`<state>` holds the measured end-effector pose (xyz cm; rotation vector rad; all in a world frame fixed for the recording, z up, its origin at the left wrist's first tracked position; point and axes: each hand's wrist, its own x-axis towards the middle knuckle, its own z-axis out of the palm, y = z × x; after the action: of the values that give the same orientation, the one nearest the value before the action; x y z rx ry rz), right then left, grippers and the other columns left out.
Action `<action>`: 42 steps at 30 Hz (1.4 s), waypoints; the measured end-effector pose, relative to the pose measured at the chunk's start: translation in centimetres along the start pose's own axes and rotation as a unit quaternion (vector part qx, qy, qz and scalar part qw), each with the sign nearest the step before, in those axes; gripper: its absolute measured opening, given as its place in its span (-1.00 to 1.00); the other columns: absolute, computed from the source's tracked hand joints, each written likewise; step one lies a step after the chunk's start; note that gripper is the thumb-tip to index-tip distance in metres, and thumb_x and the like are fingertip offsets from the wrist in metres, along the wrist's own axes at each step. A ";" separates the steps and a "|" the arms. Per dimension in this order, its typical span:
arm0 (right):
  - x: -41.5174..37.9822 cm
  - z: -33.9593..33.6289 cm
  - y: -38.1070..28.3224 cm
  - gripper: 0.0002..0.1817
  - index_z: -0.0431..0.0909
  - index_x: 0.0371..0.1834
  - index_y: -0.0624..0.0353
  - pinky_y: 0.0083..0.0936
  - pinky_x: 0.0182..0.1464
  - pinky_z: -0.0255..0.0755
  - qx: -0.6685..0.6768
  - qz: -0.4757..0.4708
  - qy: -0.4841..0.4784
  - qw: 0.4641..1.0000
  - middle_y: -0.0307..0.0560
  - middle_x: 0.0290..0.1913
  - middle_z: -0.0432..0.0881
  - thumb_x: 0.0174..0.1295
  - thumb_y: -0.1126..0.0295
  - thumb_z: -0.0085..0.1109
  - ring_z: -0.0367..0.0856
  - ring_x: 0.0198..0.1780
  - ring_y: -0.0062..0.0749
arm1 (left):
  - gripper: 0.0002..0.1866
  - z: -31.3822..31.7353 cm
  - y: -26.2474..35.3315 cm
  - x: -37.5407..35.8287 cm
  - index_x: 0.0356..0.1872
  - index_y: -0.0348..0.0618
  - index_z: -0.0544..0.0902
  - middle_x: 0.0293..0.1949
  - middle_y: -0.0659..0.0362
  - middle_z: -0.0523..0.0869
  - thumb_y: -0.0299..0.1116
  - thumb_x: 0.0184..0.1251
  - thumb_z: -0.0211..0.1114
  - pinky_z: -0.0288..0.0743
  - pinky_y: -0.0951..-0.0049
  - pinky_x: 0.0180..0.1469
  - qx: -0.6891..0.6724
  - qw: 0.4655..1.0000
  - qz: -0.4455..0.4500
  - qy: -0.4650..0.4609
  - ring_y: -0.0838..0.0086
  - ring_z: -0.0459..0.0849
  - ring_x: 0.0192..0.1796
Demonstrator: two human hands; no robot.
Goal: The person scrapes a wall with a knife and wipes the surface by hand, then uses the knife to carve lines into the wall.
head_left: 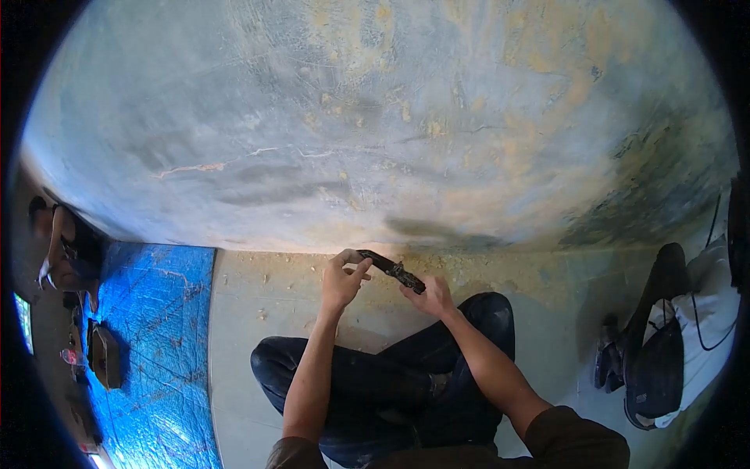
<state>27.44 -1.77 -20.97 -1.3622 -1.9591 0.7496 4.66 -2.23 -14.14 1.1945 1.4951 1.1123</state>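
Note:
In front of my crossed legs, both hands are on a dark, knife-like tool (387, 266) with a narrow black end and a thicker patterned handle. My left hand (342, 280) pinches the narrow end between thumb and fingers. The handle is gripped by my right hand (432, 298), whose fingers partly cover its lower end. The tool slants down from left to right, just off the foot of a worn, patchy wall (351, 156). Small flakes (262, 314) lie on the floor near my left hand.
A blue tarp (160, 344) covers the floor at left, with a dark tray-like object (104, 356) on it. Another person (66, 246) sits beyond. Bags (664, 359) and dark shoes (608, 356) are at right. The wall has cracks and dark stains.

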 end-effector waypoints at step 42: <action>0.3 -0.2 0.8 -0.57 0.71 -0.17 0.15 -0.15 -0.30 0.54 -0.041 -0.005 -0.092 0.995 0.11 -0.50 0.68 0.20 -0.02 0.29 0.70 -0.42 0.03 | -0.69 0.8 -1.6 1.4 -0.54 -0.35 0.65 -0.67 0.11 0.69 -0.35 0.40 0.26 0.53 0.42 -0.43 0.106 0.983 0.057 0.139 0.45 0.72 -0.60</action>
<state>27.97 -1.27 -21.37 -1.3733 -2.1600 0.8234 4.98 -1.00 -16.04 1.3240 1.8128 1.2621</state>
